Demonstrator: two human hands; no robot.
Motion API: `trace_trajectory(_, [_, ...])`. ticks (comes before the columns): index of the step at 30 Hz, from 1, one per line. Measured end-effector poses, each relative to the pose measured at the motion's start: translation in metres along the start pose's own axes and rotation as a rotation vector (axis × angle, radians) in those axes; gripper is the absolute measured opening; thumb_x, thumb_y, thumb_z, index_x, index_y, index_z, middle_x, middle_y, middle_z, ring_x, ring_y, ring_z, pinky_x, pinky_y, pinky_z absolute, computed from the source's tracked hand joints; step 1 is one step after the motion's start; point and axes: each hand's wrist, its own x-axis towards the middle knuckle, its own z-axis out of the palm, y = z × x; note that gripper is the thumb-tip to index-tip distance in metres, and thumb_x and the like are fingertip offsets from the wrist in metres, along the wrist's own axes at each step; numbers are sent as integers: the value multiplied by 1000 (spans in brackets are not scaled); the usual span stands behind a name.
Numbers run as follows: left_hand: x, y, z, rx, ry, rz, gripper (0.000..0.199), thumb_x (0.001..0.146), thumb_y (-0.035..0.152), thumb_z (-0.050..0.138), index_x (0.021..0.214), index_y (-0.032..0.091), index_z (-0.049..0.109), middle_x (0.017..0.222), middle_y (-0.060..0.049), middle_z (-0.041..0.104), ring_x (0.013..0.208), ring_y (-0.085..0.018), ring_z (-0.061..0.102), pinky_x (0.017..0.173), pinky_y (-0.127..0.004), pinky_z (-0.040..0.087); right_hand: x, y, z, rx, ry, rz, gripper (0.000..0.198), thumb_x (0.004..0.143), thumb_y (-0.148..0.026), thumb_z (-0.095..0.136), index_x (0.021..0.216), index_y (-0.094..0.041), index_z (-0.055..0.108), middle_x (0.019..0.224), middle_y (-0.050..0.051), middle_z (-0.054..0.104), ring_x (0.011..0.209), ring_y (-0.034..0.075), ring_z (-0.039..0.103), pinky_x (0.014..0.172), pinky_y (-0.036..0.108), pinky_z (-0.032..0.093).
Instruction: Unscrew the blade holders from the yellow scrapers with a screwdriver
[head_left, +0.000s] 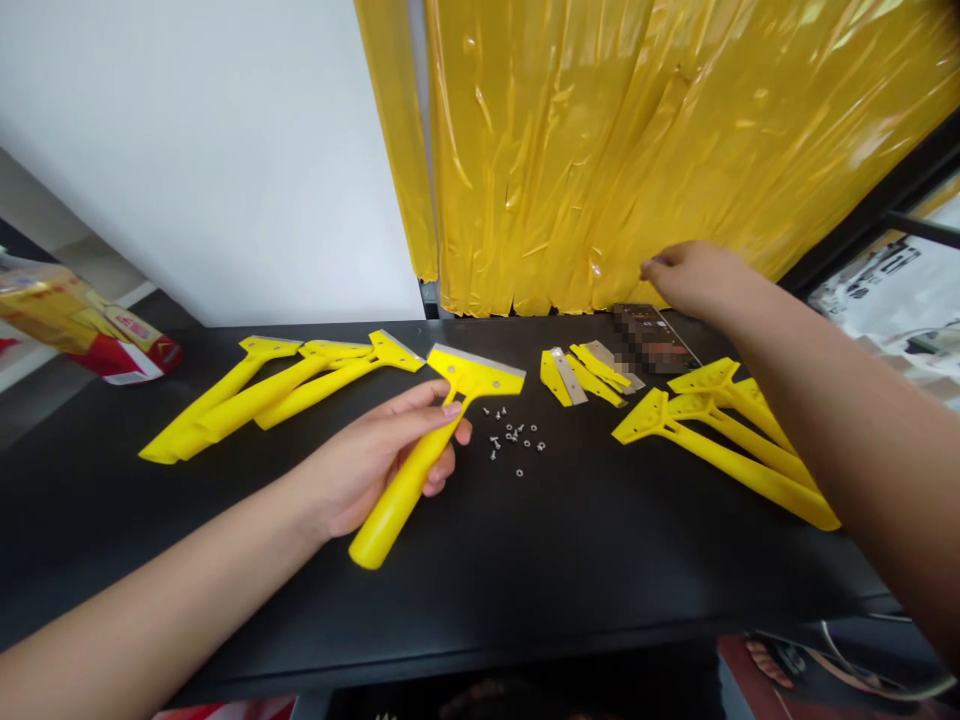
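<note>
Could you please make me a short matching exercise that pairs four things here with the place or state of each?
Column 1
1. Left hand
2. Right hand
3. Screws and nuts
4. Bottle

Column 2
A. Scattered loose on the black table
B. Red and gold, at the picture's far left
C. Raised in front of the yellow sheeting
D. Gripping a yellow scraper

Pairs: 1-D, 2-C, 3-A, 4-B

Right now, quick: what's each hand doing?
Left hand: closed, holding a yellow scraper.
Right hand: raised; whether it's open or holding anything cannot be told.
</note>
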Motion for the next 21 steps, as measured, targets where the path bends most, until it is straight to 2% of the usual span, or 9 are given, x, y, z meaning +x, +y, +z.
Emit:
trace_trajectory(3, [-1, -12, 2, -62, -37, -70, 21, 96, 31, 79, 103, 20, 62, 92, -4, 68, 54, -8, 53, 48, -21, 44, -52, -24, -16, 171, 68, -35, 43, 112, -53, 45, 122, -29, 79, 87, 4, 72, 76, 17, 68, 64, 29, 50])
trace_trajectory(6, [-4, -19, 5, -97, -62, -145, 22, 97, 35, 78, 105, 19, 65, 92, -4, 67, 55, -8, 54, 49, -22, 43, -110, -47, -15, 507, 285, -257, 27, 105, -41, 64, 101, -23, 84, 78, 2, 69, 67, 15, 63, 60, 29, 44])
trace_trajectory(9, [-6, -21, 8, -114, -50, -181, 23, 98, 36, 77, 108, 19, 66, 88, -2, 63, 53, -7, 50, 49, -21, 41, -146, -60, -3, 699, 261, -399, 12, 102, -31, 71, 96, -24, 79, 82, 0, 72, 70, 14, 64, 61, 28, 47])
trace_trajectory(10, [-7, -21, 8, -118, -48, -190, 23, 98, 37, 77, 107, 19, 66, 87, -1, 62, 53, -6, 49, 48, -21, 41, -151, -61, 2, 710, 233, -463, 4, 100, -26, 73, 98, -25, 77, 84, -1, 73, 71, 13, 64, 62, 28, 48])
trace_trajectory(11, [-7, -21, 8, -123, -46, -200, 23, 98, 37, 77, 107, 19, 66, 86, -1, 61, 53, -6, 48, 48, -20, 40, -154, -61, 7, 717, 200, -527, 5, 98, -21, 74, 100, -25, 74, 86, -1, 73, 72, 13, 65, 64, 28, 48])
trace_trajectory(14, [-8, -21, 7, -141, -44, -237, 23, 99, 38, 77, 104, 18, 65, 85, 0, 60, 52, -5, 47, 48, -20, 40, -153, -59, 15, 707, 109, -695, 15, 95, -13, 73, 104, -24, 70, 92, 0, 74, 78, 15, 67, 72, 31, 51])
trace_trajectory(17, [-8, -21, 7, -156, -29, -250, 24, 98, 37, 78, 101, 19, 64, 85, 0, 60, 52, -5, 47, 47, -19, 39, -150, -58, 16, 678, 53, -735, 10, 99, -15, 69, 104, -24, 68, 93, 1, 73, 84, 16, 68, 79, 33, 53])
trace_trajectory(21, [-8, -22, 8, -169, -16, -247, 24, 97, 36, 80, 99, 18, 64, 83, 0, 60, 52, -5, 46, 46, -19, 40, -151, -62, 13, 612, 39, -788, 5, 101, -16, 67, 102, -20, 66, 89, 0, 72, 79, 12, 67, 75, 28, 53])
